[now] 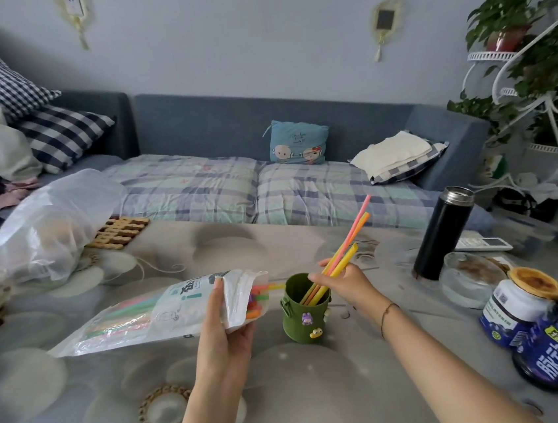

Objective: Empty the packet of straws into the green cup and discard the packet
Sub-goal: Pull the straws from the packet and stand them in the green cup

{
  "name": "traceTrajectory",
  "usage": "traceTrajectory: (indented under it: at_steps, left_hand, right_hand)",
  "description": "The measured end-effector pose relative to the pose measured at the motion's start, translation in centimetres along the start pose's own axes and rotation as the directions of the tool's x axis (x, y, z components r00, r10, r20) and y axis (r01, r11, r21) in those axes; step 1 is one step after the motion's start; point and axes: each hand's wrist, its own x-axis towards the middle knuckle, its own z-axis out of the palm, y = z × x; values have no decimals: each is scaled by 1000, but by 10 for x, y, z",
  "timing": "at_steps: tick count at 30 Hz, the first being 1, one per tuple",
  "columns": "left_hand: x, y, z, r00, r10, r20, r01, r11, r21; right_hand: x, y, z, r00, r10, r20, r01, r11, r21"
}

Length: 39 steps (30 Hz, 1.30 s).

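Observation:
My left hand (225,323) grips the straw packet (151,316) near its open mouth. The packet lies nearly flat above the table, mouth toward the right, with several coloured straws still inside and their tips poking out. The green cup (304,319) stands upright on the table just right of the packet mouth, with small charms on its front. My right hand (342,282) pinches a bunch of straws (349,241), pink, orange and yellow. Their lower ends sit inside the cup and their tops lean up to the right.
A black flask (443,233) stands right of the cup, with a glass dish (467,279) and several jars (518,306) at the right edge. A big clear plastic bag (48,225) lies at the far left. A sofa bed (254,186) runs behind the table.

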Motion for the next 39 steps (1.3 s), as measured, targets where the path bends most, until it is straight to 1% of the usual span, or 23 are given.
traceTrajectory:
  at_steps: [3,5,6,8,9,10,11,12,14,15,17,19,20,22,25,27,28,30,31,32,33,37,39]
  left_hand:
    - [1,-1,-1,1000,-2,14,2,1000,14]
    - [1,-1,-1,1000,-3,17,3,1000,4]
    - [1,-1,-1,1000,-2,20,2,1000,-1]
    - [0,-1,-1,1000,0,25,0,1000,2]
    - [-1,-1,0,1000,2,29,-3,1000,7]
    - [-2,-1,1,999,7,31,-7,1000,10]
    - [-4,-2,2,999,11,32,-12,1000,12]
    - [-6,-2,3,999,15,31,-15,1000,21]
    - [-12,-4,5,1000,22,20,-24,993,118]
    - [-15,-6,6,999,35,13,-37,980,197]
    - [-19,-11,6,994,111,20,-111,929,354]
    - [-22,-13,10,974,218,58,-220,862,457]
    - [-24,-13,12,960,261,104,-278,827,489]
    - [-27,-15,14,930,298,214,-367,766,528]
    - [-29,-17,13,917,292,273,-398,736,548]
    - [-28,-16,11,916,302,262,-399,740,541]
    - [-28,-15,11,919,311,241,-393,752,530]
    - [-27,-13,11,936,307,172,-352,801,484]
    - [-27,-11,10,949,285,133,-314,835,452]
    - [-27,-10,10,962,254,98,-272,865,422]
    - [-27,-9,10,973,220,73,-231,888,398]
    - [-25,-4,8,996,80,41,-89,932,352]
    - [-22,-2,7,998,13,54,-30,949,313]
  right_hand:
    - [-12,-5,-6,990,8,-143,13,989,149]
    - [-27,-7,-9,947,-29,-321,99,973,207]
    - [-36,-8,-9,899,-66,-433,171,963,208]
    - [-60,-11,1,756,-161,-635,313,940,133]
    - [-71,-14,11,702,-197,-684,362,926,105]
    - [-80,-16,22,697,-212,-685,395,911,121]
    - [-87,-18,34,741,-202,-640,399,900,177]
    - [-93,-21,46,813,-165,-558,357,899,254]
    - [-98,-27,65,938,-15,-348,177,880,440]
    - [-98,-29,71,968,82,-237,74,809,583]
    - [-99,-30,78,981,195,0,-107,534,838]
    - [-102,-30,80,966,200,161,-217,301,929]
    - [-102,-29,80,961,189,200,-244,247,938]
    - [-100,-26,80,962,157,225,-256,222,941]
    - [-99,-28,80,965,162,206,-240,232,943]
    - [-99,-25,82,967,195,167,-218,283,934]
    - [-98,-23,82,969,215,119,-189,343,920]
    - [-95,-21,82,975,217,-41,-96,585,805]
    - [-95,-22,81,977,175,-120,-41,711,702]
    - [-95,-23,80,980,105,-166,18,796,605]
    - [-94,-25,77,984,35,-177,68,838,542]
    - [-92,-34,60,958,-252,-138,283,909,306]
    - [-90,-44,51,940,-330,-85,341,911,233]
